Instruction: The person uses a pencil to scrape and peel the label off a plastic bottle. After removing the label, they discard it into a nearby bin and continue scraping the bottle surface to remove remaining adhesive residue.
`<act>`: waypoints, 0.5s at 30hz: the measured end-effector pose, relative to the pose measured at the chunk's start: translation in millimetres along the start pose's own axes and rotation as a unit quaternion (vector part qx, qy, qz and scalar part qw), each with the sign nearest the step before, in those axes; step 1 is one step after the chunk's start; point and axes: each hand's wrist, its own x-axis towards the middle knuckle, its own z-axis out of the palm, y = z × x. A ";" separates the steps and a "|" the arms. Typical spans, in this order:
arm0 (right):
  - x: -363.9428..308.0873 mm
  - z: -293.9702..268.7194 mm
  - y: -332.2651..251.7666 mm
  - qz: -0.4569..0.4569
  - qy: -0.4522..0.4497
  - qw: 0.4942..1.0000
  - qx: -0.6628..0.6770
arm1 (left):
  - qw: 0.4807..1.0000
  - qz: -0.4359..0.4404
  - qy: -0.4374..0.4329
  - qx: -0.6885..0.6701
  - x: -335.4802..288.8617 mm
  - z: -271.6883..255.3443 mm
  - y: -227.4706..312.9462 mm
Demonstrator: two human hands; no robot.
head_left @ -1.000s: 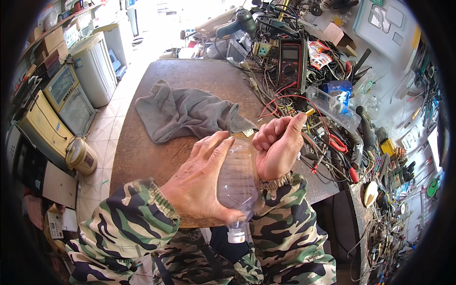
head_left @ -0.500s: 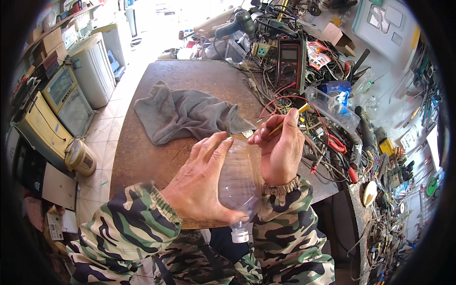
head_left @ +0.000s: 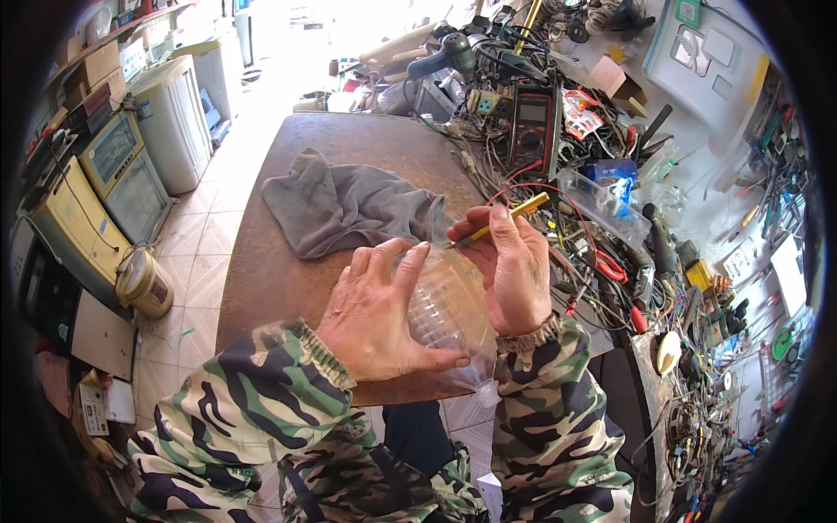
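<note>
My left hand [head_left: 373, 314] is wrapped round the side of a clear plastic bottle [head_left: 440, 314], thumb near its neck and fingertips near its base. The bottle lies over the near edge of the table, its capped neck blurred and pointing toward me, the base away. In my right hand [head_left: 513, 270] is a slim, flat yellow cutter-like tool [head_left: 529, 206], pinched between thumb and fingers. Its thin tip is at the bottle's base; I cannot tell whether it touches. Beyond my hands, a crumpled grey cloth [head_left: 349, 205] lies on the table.
The brown tabletop [head_left: 261, 296] carries the cloth. Tangled cables, a multimeter [head_left: 533, 131], red-handled pliers [head_left: 612, 267] and a heat-gun-shaped tool [head_left: 445, 57] crowd the right and far side. On the left stand old appliances [head_left: 128, 174] and a lidded bucket [head_left: 145, 286] on the tiled floor.
The bottle has turned, its capped neck swinging to the right. My right hand has shifted slightly left with the yellow tool, which now shows its broad side.
</note>
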 end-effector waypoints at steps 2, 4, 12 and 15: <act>2.8 1.6 2.4 -0.022 -0.004 1.000 -0.003 | 1.000 0.009 -0.007 -0.007 3.9 -0.9 -0.5; 8.5 -9.5 7.3 -0.041 -0.059 0.997 0.026 | 0.999 0.022 -0.008 -0.031 7.9 2.7 -4.0; 20.1 -20.0 18.0 -0.064 -0.120 0.981 0.137 | 0.997 0.053 0.002 -0.052 10.4 4.8 -7.4; 19.9 -12.0 23.7 -0.063 -0.119 0.979 0.153 | 0.998 0.050 -0.020 -0.034 6.8 2.1 -7.1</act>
